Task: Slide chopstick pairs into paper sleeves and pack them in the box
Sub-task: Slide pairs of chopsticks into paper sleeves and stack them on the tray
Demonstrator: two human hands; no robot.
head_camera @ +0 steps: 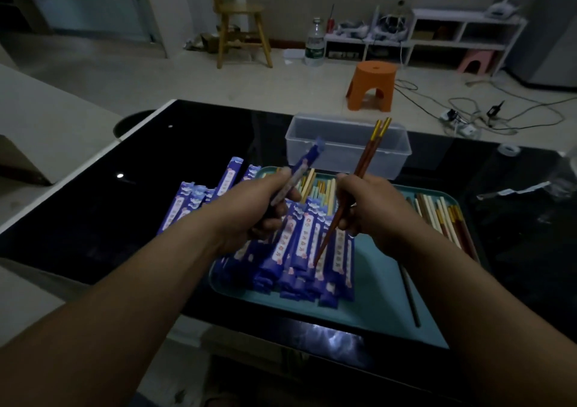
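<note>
My left hand (256,210) grips a blue paper sleeve (299,171) that points up and away toward the box. My right hand (371,207) holds a brown chopstick pair (365,160) with golden tops, slanted, its thin ends low over the sleeves. The two hands are a short way apart above a teal tray (390,300). Several blue sleeves (299,250) lie heaped on the tray's left half. Loose chopsticks (440,216) lie along its right side and more at its far edge. A clear plastic box (346,144) stands open behind the tray.
The tray sits on a black glossy table (125,207). More blue sleeves (199,200) lie on the table left of the tray. A single dark chopstick (410,297) lies on the tray near my right forearm. An orange stool (371,85) and cables are on the floor beyond.
</note>
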